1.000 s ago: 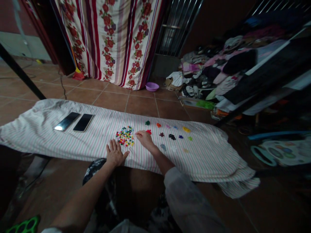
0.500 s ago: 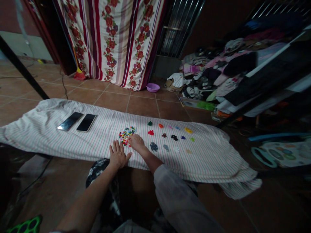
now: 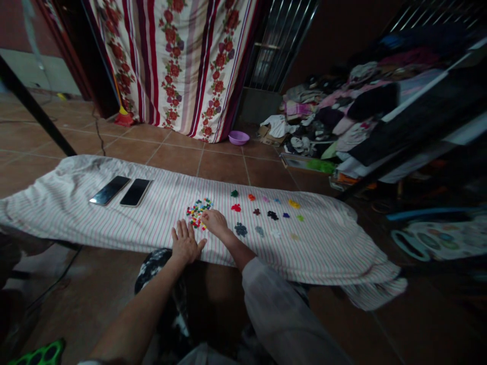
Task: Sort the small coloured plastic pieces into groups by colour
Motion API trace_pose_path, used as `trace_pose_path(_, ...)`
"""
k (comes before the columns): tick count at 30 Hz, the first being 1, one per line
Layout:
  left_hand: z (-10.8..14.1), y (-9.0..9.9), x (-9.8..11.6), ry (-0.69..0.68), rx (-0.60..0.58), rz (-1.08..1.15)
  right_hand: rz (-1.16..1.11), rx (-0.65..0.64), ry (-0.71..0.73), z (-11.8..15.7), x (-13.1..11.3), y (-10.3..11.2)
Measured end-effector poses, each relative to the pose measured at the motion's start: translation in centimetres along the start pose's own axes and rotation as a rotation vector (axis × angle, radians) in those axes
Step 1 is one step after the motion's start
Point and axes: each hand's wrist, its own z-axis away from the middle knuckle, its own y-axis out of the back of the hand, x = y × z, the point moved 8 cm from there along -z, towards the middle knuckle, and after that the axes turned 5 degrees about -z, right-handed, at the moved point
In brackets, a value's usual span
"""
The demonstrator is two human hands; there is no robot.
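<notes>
My left hand (image 3: pixel 185 242) lies flat on the striped cloth (image 3: pixel 163 213), fingers spread, just below a pile of small mixed-colour pieces (image 3: pixel 196 209). At the pile's right edge, my right hand (image 3: pixel 215 222) is closed with its fingertips pinched together; whatever is between them is hidden. Right of that hand, small pieces are grouped by colour: red ones (image 3: pixel 236 208), dark grey ones (image 3: pixel 241 229), black ones (image 3: pixel 273 215), yellow ones (image 3: pixel 293 204), green ones (image 3: pixel 234 193), orange ones (image 3: pixel 251 197) and several other little clusters. The pieces are too small to name their kind.
Two phones (image 3: pixel 135 192) lie on the cloth at the left. Beyond the cloth, a purple basin (image 3: pixel 239 137) stands on the tiled floor by a floral curtain (image 3: pixel 173 66). A heap of clothes (image 3: pixel 323 111) fills the back right. Dark poles (image 3: pixel 38 106) rise at both sides.
My right hand has shifted very slightly at the edge of the mixed pile. My left hand stays in place, and the colour groups look the same.
</notes>
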Motion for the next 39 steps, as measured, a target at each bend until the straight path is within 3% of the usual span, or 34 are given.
trace_pose_path(11, -0.2, -0.6, -0.1, -0.002, 0.041, -0.055, -0.147, 0.153, -0.065, 0.4, 4.6, 1.5)
trace_pose_path(16, -0.3, -0.6, -0.1, -0.009, 0.055, -0.061, -0.186, 0.285, -0.102, 0.9, 8.8, 3.8)
trace_pose_path(23, -0.3, -0.7, -0.1, 0.002, 0.026, -0.076, -0.174, 0.475, -0.247, 2.5, 16.6, 8.3)
trace_pose_path(30, -0.1, -0.5, -0.1, 0.009, 0.001, -0.087, -0.079, 0.458, -0.353, 2.5, 22.0, 10.7)
trace_pose_path(35, -0.1, -0.4, 0.0, 0.008, 0.004, -0.091, -0.027, 0.46, -0.286, 1.6, 23.0, 10.7)
trace_pose_path(39, -0.2, -0.6, -0.1, 0.017, -0.017, -0.087, 0.014, 0.39, -0.221, 0.9, 22.7, 9.9)
